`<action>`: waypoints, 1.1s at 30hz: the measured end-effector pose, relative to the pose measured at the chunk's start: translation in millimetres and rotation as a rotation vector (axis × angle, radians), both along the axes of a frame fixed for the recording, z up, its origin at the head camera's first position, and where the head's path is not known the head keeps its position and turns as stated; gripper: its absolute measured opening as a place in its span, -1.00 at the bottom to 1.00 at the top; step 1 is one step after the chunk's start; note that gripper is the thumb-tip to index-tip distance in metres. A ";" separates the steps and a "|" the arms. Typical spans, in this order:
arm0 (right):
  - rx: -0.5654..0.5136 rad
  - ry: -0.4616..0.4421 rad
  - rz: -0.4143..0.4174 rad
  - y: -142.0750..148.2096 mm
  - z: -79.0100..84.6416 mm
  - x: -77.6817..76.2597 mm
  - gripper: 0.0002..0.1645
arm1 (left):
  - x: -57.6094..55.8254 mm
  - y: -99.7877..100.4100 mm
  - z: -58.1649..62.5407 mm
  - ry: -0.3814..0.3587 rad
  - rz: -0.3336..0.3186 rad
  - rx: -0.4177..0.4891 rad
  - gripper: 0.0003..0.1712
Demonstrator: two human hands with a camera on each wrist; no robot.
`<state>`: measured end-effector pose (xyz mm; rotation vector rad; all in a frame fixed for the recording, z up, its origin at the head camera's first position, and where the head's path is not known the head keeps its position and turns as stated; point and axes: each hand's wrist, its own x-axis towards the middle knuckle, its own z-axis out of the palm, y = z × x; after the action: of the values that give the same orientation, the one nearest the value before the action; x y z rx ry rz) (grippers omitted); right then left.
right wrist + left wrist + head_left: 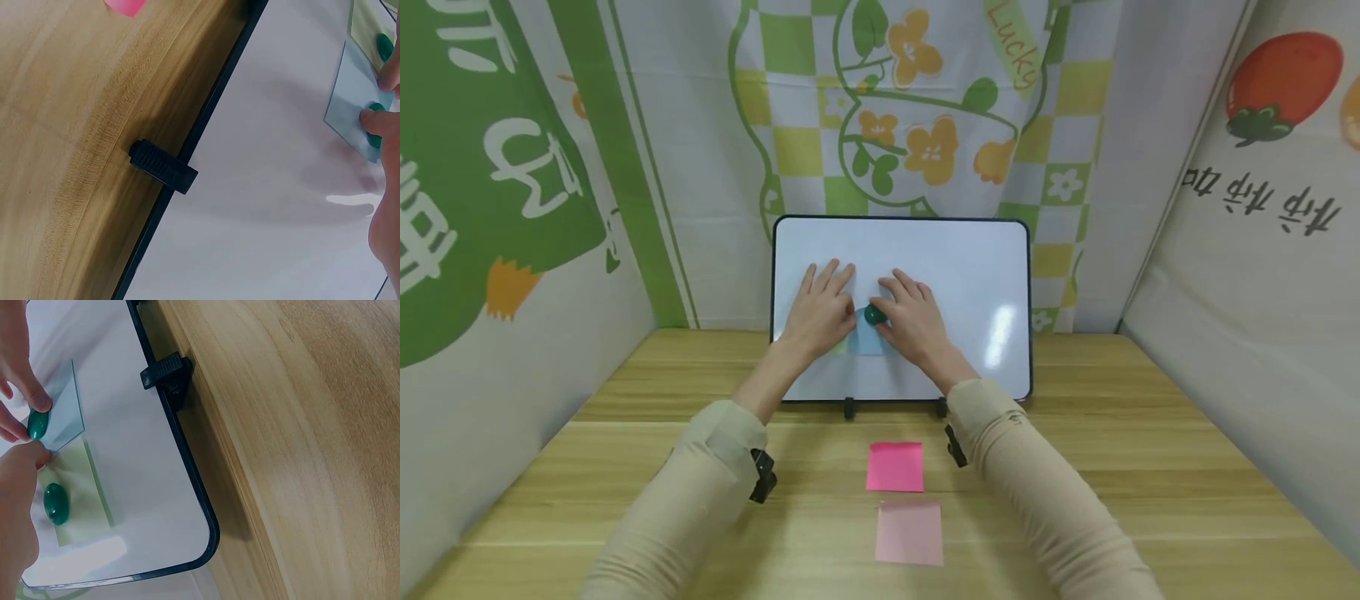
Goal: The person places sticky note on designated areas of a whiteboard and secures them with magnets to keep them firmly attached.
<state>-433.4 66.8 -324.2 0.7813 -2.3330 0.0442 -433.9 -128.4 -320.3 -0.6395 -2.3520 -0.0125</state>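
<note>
A whiteboard (970, 275) with a black frame stands tilted on the table. My right hand (917, 321) pinches a round green magnet (873, 315) between thumb and finger, against the upper part of a light blue sticky note (868, 340). At the note's left edge, the thumb and index finger of my left hand (822, 315) come together on its corner, the other fingers stretched upward. Beside the blue note, a pale green sticky note (81, 506) lies on the board with a second green magnet (56, 504) on it; my left hand mostly covers it in the head view.
Black clips (849, 408) support the board's lower edge. On the wooden table (625, 467) in front lie a bright pink sticky note (895, 467) and a paler pink one (910, 533). Printed curtains (700, 167) hang behind and at both sides.
</note>
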 end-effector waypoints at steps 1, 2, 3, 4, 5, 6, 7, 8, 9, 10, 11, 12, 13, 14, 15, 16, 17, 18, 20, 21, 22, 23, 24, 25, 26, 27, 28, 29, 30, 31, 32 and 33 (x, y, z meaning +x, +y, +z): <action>-0.001 0.000 -0.001 0.1 -0.3 0.1 -0.52 | 0.4 -0.2 0.0 0.001 -0.001 0.002 -0.85; -0.002 0.000 -0.002 0.3 -0.5 0.3 -0.51 | 0.6 -0.5 -0.1 0.002 0.000 0.006 -0.85; -0.003 -0.001 -0.003 0.5 -0.7 0.6 -0.51 | 1.2 -0.8 -0.1 0.001 -0.001 0.010 -0.85; -0.006 0.000 -0.002 0.7 -0.7 0.9 -0.51 | 1.5 -1.2 -0.1 0.004 -0.002 0.014 -0.85; -0.008 0.000 -0.003 0.9 -0.7 1.2 -0.50 | 1.8 -1.7 -0.1 0.005 -0.003 0.016 -0.84; -0.011 -0.002 -0.003 1.0 -0.6 1.5 -0.49 | 2.3 -2.1 -0.1 0.006 -0.006 0.018 -0.82; -0.014 -0.003 -0.002 1.2 -0.5 1.7 -0.48 | 2.7 -2.6 -0.1 0.011 -0.009 0.020 -0.81; -0.016 -0.005 -0.003 1.3 -0.4 1.8 -0.47 | 2.9 -3.0 -0.1 0.012 -0.011 0.022 -0.79; -0.019 -0.007 -0.002 1.4 -0.3 2.0 -0.46 | 3.0 -3.4 -0.1 0.014 -0.014 0.022 -0.77; -0.022 -0.010 -0.002 1.6 -0.2 2.2 -0.45 | 3.1 -3.7 -0.1 0.016 -0.018 0.024 -0.76; -0.025 -0.012 -0.003 1.8 -0.1 2.4 -0.45 | 3.2 -3.9 -0.1 0.016 -0.021 0.024 -0.74; -0.029 -0.012 -0.002 2.0 -0.3 2.3 -0.45 | 3.3 -4.0 -0.2 0.015 -0.024 0.026 -0.73; -0.032 -0.013 -0.001 2.4 -0.4 2.4 -0.45 | 3.2 -4.2 -0.3 0.015 -0.025 0.026 -0.72; -0.037 -0.014 0.000 2.8 -0.6 2.4 -0.46 | 3.3 -4.4 -0.4 0.010 -0.024 0.027 -0.71; -0.042 -0.015 0.003 3.4 -0.9 2.5 -0.46 | 3.4 -4.5 -0.6 0.006 -0.024 0.028 -0.69; -0.045 -0.015 0.003 4.2 -1.4 2.3 -0.47 | 3.6 -4.7 -0.9 0.002 -0.024 0.029 -0.68; -0.050 -0.014 0.005 5.0 -2.0 2.1 -0.47 | 3.7 -4.9 -1.2 -0.002 -0.024 0.029 -0.67; -0.054 -0.016 0.006 6.1 -2.7 2.0 -0.47 | 3.7 -5.1 -1.6 -0.005 -0.026 0.031 -0.65; -0.063 -0.019 0.008 8.5 -3.8 1.9 -0.48 | 3.9 -5.8 -2.5 -0.007 -0.031 0.035 -0.63; -0.067 -0.022 0.009 9.8 -4.4 1.8 -0.47 | 4.0 -6.1 -2.9 -0.007 -0.034 0.037 -0.62; -0.068 -0.027 0.008 11.1 -4.7 1.7 -0.46 | 4.1 -6.4 -3.3 -0.008 -0.036 0.038 -0.61; -0.073 -0.035 0.009 12.3 -5.0 2.0 -0.45 | 4.1 -6.6 -3.6 -0.009 -0.039 0.039 -0.61; -0.077 -0.041 0.010 13.7 -5.0 2.6 -0.44 | 4.2 -6.7 -3.9 -0.013 -0.039 0.039 -0.60; -0.079 -0.045 0.011 14.9 -5.1 3.1 -0.42 | 4.4 -6.7 -4.1 -0.017 -0.038 0.039 -0.59; -0.083 -0.051 0.012 16.1 -5.2 3.8 -0.41 | 4.6 -6.7 -4.2 -0.023 -0.037 0.038 -0.58; -0.083 -0.056 0.010 17.3 -5.6 4.1 -0.40 | 4.9 -6.6 -4.3 -0.025 -0.037 0.037 -0.56; -0.083 -0.058 0.008 18.4 -6.0 4.3 -0.38 | 5.2 -6.4 -4.4 -0.029 -0.036 0.037 -0.55; -0.084 -0.061 0.007 19.5 -6.6 4.6 -0.37 | 5.5 -6.3 -4.6 -0.031 -0.037 0.036 -0.53; -0.084 -0.066 0.004 20.7 -7.2 4.7 -0.36 | 5.9 -6.1 -4.8 -0.034 -0.038 0.036 -0.51; -0.084 -0.072 0.000 21.9 -8.1 4.5 -0.34 | 6.3 -6.3 -4.8 -0.033 -0.038 0.034 -0.49; -0.086 -0.078 -0.003 23.0 -8.8 4.4 -0.33 | 6.4 -6.4 -5.0 -0.034 -0.038 0.032 -0.46; -0.089 -0.085 -0.005 24.2 -9.6 4.2 -0.31 | 6.6 -6.7 -5.3 -0.037 -0.035 0.029 -0.43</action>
<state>-429.2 91.1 -333.8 0.7428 -2.3949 0.1816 -427.3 -135.1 -325.6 -0.6718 -2.3714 -0.0745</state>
